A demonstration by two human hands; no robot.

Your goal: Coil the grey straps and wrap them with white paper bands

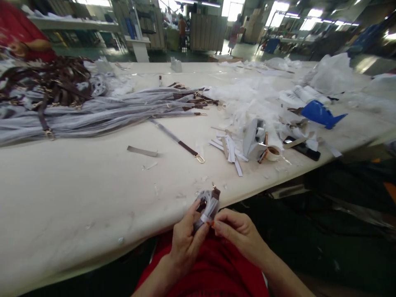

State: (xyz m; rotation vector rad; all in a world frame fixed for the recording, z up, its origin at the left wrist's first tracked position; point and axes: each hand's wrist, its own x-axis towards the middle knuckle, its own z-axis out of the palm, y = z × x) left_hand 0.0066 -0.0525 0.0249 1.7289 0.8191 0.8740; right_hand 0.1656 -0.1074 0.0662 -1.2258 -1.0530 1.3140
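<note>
My left hand (185, 239) and my right hand (238, 233) hold a coiled brown strap bundle (208, 206) wrapped in clear film, just below the table's near edge. A small gold clasp sticks up at the bundle's top. Left fingers cup the bundle from the left, right fingertips pinch a white band across its lower part. A single wrapped strap (177, 142) with a gold clasp lies flat on the white table (77, 194) beyond my hands.
A long pile of wrapped straps (93, 111) fills the table's left. A tape dispenser (255, 138), tape roll (272, 152), white strips (230, 150), a black phone (303, 148), a blue object (320, 113) and plastic scraps lie right. Another person's red sleeve (18, 29) is far left.
</note>
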